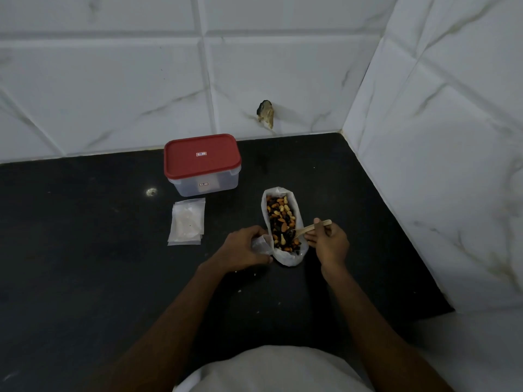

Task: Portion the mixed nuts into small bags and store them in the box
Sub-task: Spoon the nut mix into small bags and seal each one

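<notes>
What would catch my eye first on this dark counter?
A red-lidded box stands shut by the back wall. Nearer, the open bag of mixed nuts lies between the hands: the right hand holds a wooden spoon in it, the left hand grips a small bag.

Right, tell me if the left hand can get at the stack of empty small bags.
Probably yes: the stack of small bags lies close by the left hand, only bare counter between. But that hand grips a small bag, so it would likely need to let go first.
</notes>
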`<state>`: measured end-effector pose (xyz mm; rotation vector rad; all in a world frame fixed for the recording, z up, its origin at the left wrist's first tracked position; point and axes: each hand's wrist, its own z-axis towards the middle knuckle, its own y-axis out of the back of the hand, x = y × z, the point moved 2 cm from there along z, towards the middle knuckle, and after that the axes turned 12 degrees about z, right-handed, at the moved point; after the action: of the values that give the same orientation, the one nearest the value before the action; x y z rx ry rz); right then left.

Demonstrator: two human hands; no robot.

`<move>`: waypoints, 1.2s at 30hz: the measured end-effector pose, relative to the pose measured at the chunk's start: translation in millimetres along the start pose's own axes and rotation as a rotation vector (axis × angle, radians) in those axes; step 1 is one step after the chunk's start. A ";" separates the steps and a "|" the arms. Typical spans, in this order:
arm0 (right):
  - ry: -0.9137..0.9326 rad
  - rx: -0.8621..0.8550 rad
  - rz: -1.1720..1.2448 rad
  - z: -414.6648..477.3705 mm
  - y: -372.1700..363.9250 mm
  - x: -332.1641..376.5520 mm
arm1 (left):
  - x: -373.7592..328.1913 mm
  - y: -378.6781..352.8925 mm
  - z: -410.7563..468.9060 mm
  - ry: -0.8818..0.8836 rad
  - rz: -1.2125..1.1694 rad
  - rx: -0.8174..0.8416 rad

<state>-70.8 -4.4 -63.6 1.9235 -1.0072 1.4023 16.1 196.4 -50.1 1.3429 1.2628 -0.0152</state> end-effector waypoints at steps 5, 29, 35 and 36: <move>-0.004 -0.029 -0.047 -1.8 3.5 5.6 | 2.8 -1.0 0.5 0.019 -0.011 0.017; -0.054 -0.031 0.035 -10.4 7.3 17.0 | 4.5 6.2 -7.3 0.032 -0.019 -0.086; -0.035 -0.019 0.081 -13.7 9.5 32.9 | -0.3 8.2 -6.5 0.006 -0.106 -0.168; -0.035 -0.014 0.088 -14.8 8.6 35.8 | -2.6 9.1 -6.5 -0.003 -0.127 -0.183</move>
<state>-79.6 -6.6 -24.9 1.9211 -1.1275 1.4099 16.7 202.3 -40.3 1.1049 1.3129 0.0098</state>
